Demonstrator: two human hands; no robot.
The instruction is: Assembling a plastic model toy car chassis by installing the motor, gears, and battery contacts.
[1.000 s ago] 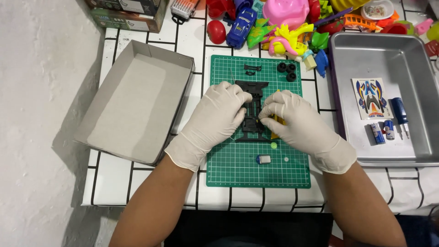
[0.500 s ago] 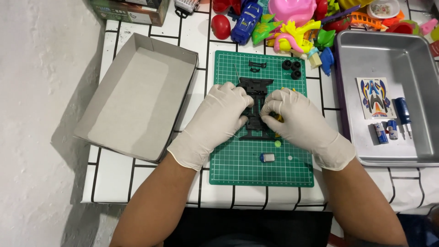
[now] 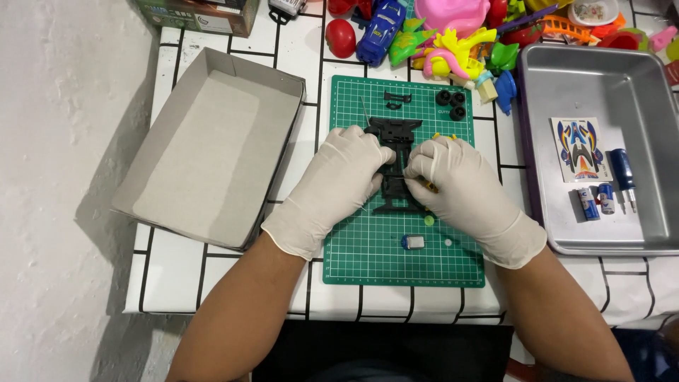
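Bright even overhead light, soft shadows left of cardboard box point(image 3: 212, 145), sharp focus, mild glare on metal tray point(image 3: 640, 92)

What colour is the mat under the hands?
The cutting mat is green with a pale grid, seen clearly in the head view.

The green mat point(image 3: 368, 247) is crowded at its centre by the black chassis point(image 3: 395, 134) and both gloved hands. At 12 o'clock, passage is blocked by three black wheels point(image 3: 450, 102) and a heap of toys point(image 3: 453, 42). At 3 o'clock the metal tray point(image 3: 636, 85) wall is met; at 9 o'clock, the cardboard box point(image 3: 205, 148). At 6 o'clock open mat is left around a small motor point(image 3: 412, 242).
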